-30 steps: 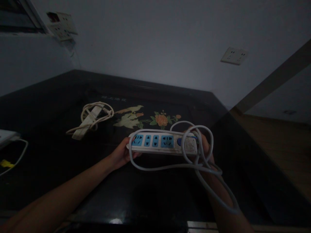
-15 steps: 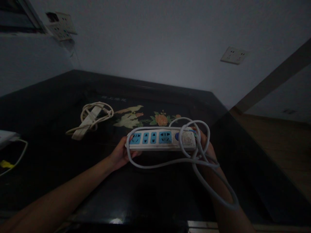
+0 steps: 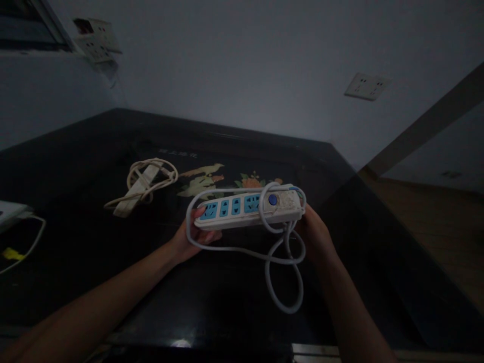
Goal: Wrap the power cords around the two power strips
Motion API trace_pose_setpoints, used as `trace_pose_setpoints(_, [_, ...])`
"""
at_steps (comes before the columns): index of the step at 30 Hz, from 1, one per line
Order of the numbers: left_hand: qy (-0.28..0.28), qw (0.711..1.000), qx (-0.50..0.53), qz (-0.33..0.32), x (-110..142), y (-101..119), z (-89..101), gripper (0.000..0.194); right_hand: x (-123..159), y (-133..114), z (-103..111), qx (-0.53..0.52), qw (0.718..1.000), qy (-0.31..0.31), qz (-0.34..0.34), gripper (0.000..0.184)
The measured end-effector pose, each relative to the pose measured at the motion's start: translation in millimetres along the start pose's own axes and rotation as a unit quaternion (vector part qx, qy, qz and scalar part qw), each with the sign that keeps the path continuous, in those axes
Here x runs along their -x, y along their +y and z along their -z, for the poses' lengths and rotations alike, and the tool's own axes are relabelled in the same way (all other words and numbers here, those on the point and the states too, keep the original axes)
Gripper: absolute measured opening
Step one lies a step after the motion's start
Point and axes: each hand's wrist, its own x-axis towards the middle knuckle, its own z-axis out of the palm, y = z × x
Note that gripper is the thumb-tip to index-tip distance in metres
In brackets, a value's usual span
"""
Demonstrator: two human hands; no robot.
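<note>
I hold a white power strip [image 3: 247,207] with blue sockets and a blue switch above a black table [image 3: 94,242]. My left hand [image 3: 192,236] grips its left end, fingers curled under it. My right hand [image 3: 315,233] is closed on its right end. The strip's grey-white cord [image 3: 282,262] loops over the strip near the switch and hangs below it in loose loops between my hands.
A second, cream power strip with its cord coiled round it [image 3: 141,184] lies further back on the left. A flower picture [image 3: 206,181] decorates the tabletop. A white device with cable [image 3: 15,222] sits at the left edge. Wall sockets [image 3: 365,85] are on the wall.
The strip has risen and tilted, right end higher. The cord loops that hung over my right wrist have slipped off and now dangle under the strip, shorter and closer in.
</note>
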Motion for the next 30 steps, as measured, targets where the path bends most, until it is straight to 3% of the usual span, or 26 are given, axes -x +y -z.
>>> trace_pose_setpoints(7, [0.008,0.993,-0.104,0.048,1.9,-12.8,16.4,0.045,-2.2,12.2,-1.2,0.094,0.991,-0.088,0.016,0.014])
trace_pose_setpoints(11, [0.032,0.995,-0.082,0.051,1.9,-14.6,14.0,0.037,-10.5,25.9,1.6,0.143,0.985,-0.100,0.008,0.018])
trace_pose_setpoints(15, [0.066,0.997,-0.037,-0.017,-1.0,-9.5,3.7,0.029,-8.3,28.6,1.8,0.163,0.983,-0.082,0.012,0.018])
trace_pose_setpoints(19, [0.079,0.992,-0.051,-0.086,-4.1,-7.2,2.8,0.032,-4.0,23.1,0.1,0.245,0.961,-0.122,0.029,0.029])
trace_pose_setpoints(23, [0.116,0.982,-0.101,-0.113,-4.9,-8.2,4.5,0.033,-6.3,22.6,1.9,0.305,0.935,-0.169,0.065,0.031])
trace_pose_setpoints(30, [0.189,0.962,-0.115,-0.163,-8.8,-5.7,3.7,0.033,-4.1,25.0,0.2,0.381,0.901,-0.183,0.102,0.029])
